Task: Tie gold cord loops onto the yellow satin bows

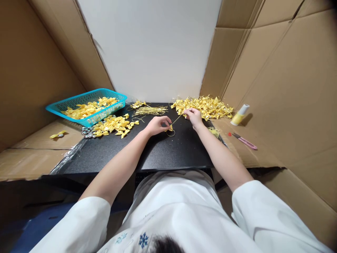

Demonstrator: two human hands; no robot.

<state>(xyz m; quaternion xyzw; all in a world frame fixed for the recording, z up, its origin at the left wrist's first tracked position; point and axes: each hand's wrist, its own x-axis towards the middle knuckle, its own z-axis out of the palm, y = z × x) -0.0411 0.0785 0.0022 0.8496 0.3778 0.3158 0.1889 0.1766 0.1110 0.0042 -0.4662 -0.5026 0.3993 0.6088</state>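
Observation:
Over the middle of the black table (pixel 110 156), my left hand (pixel 159 125) pinches a small yellow bow (pixel 170 127), mostly covered by the fingertips. A thin gold cord (pixel 178 118) runs taut from the bow up to my right hand (pixel 194 117), whose thumb and fingers are closed on it. Below the bow, a loop of the same cord (pixel 170 134) hangs or lies near the table top. Just beyond my hands lies a bundle of cut gold cords (pixel 151 110).
A turquoise basket (pixel 86 96) of yellow bows stands back left, with loose bows (pixel 116 124) and silvery bells (pixel 88 131) before it. A heap of corded bows (pixel 205 106) lies back right. A thread spool (pixel 240 115) and pink-handled snips (pixel 246 141) are on the right cardboard.

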